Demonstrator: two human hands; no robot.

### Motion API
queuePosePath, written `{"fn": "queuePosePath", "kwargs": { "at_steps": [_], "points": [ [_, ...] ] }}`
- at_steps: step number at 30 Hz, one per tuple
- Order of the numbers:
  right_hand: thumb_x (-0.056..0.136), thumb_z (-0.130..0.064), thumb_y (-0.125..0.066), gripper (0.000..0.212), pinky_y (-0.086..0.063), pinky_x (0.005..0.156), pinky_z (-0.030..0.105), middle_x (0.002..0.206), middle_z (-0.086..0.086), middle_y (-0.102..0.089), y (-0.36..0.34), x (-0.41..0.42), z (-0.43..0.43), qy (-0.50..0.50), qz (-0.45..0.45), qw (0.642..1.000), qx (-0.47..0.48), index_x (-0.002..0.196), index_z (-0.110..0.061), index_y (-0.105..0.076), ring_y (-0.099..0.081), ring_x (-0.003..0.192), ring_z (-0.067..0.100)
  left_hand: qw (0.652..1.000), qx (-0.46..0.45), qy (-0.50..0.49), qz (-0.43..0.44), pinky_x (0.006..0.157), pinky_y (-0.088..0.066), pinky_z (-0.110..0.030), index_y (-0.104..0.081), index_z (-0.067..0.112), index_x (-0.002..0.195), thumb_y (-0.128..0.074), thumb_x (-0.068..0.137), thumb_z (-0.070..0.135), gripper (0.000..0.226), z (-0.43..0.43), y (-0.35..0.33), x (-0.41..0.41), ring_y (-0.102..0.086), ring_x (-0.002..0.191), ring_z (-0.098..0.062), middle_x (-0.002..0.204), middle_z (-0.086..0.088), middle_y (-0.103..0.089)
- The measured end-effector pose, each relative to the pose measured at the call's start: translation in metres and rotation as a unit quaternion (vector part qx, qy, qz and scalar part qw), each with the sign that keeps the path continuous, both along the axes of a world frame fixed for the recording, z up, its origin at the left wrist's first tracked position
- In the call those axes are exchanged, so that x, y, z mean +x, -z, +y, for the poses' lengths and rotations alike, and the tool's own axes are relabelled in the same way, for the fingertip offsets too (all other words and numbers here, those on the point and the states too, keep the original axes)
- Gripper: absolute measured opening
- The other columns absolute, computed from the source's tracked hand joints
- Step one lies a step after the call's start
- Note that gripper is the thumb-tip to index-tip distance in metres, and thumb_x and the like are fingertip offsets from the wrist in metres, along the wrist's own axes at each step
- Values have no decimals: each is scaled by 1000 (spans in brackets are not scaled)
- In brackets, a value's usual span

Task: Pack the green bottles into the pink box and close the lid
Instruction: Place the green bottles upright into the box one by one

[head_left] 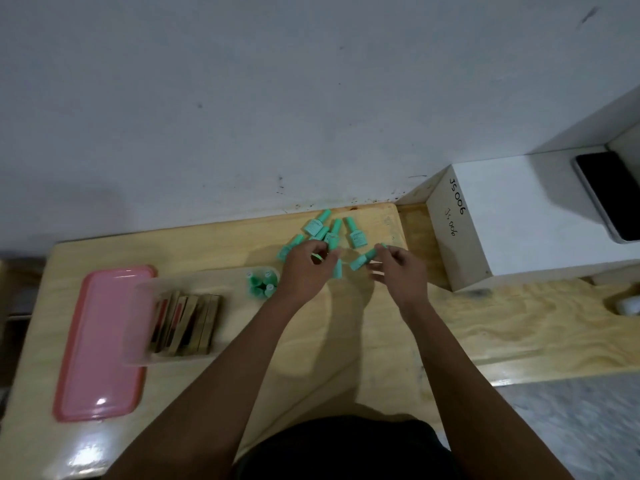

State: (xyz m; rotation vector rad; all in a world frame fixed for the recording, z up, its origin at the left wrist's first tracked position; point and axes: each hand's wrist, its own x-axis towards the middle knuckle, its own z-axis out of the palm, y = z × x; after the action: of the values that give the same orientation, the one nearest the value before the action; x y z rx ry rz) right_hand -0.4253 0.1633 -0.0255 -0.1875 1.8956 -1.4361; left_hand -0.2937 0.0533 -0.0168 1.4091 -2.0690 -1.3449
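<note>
Several small green bottles (pixel 356 233) lie in a loose heap near the back of the wooden table. My left hand (pixel 306 266) grips one green bottle (pixel 337 268) at the heap's front edge. My right hand (pixel 398 268) pinches another green bottle (pixel 362 259) by its cap end. A clear box (pixel 138 323) with a see-through wall sits to the left; a few green bottles (pixel 263 284) stand at its right end. Its pink lid (pixel 100 341) lies flat on the table beside it, off the box.
Inside the clear box stand several flat wooden-looking packs (pixel 187 322). A white box (pixel 519 216) marked JS006 sits at the right with a dark phone (pixel 609 192) on it. The wall runs close behind the table. A small white object (pixel 628 304) lies at far right.
</note>
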Motion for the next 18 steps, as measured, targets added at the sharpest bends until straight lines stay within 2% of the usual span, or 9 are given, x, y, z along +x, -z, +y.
{"fn": "queuePosePath", "kwargs": {
  "at_steps": [4, 8, 11, 13, 16, 18],
  "points": [
    [95, -27, -62, 17, -61, 67, 33, 87, 6, -74, -18, 30, -6, -47, 62, 997, -7, 94, -12, -69, -72, 74, 13, 999, -23, -21, 25, 53, -42, -15, -68, 16, 85, -68, 84, 33, 17, -7, -20, 41, -59, 60, -5, 76, 7, -65],
    [94, -28, -62, 21, -61, 67, 34, 84, 3, -72, -31, 63, -9, -91, 106, 990, -11, 95, -8, -70, -71, 72, 13, 997, -27, -55, 55, 53, -46, -19, -65, 19, 81, -68, 86, 29, 12, -14, -37, 89, -59, 58, -6, 74, 10, -62],
    [94, -25, -63, 17, -59, 64, 32, 84, 5, -72, -34, 92, -9, -114, 119, 986, -27, 98, -9, -68, -69, 67, 9, 995, -33, -79, 57, 48, -39, -8, -66, 15, 83, -67, 87, 28, 14, -17, -42, 124, -55, 54, 3, 75, 10, -62],
    [93, -25, -65, 14, -55, 63, 30, 83, 4, -72, -30, 110, -11, -133, 128, 983, -23, 98, -11, -66, -69, 65, 8, 993, -39, -97, 47, 49, -39, -7, -65, 15, 83, -66, 87, 30, 15, -19, -42, 144, -54, 55, 2, 75, 11, -61],
    [88, -34, -68, 16, -57, 68, 33, 84, -4, -72, -22, 133, -16, -166, 172, 971, 11, 95, -20, -65, -69, 70, 9, 992, -46, -115, 32, 49, -39, -7, -64, 18, 80, -67, 86, 31, 15, -20, -37, 164, -55, 55, 0, 74, 12, -60],
    [86, -42, -67, 16, -55, 67, 30, 83, -13, -70, -20, 144, -20, -202, 236, 948, 68, 91, -27, -64, -66, 71, 1, 991, -51, -120, 30, 49, -39, -8, -62, 20, 78, -68, 86, 31, 14, -19, -32, 172, -55, 56, -2, 73, 13, -60]
  ]
}}
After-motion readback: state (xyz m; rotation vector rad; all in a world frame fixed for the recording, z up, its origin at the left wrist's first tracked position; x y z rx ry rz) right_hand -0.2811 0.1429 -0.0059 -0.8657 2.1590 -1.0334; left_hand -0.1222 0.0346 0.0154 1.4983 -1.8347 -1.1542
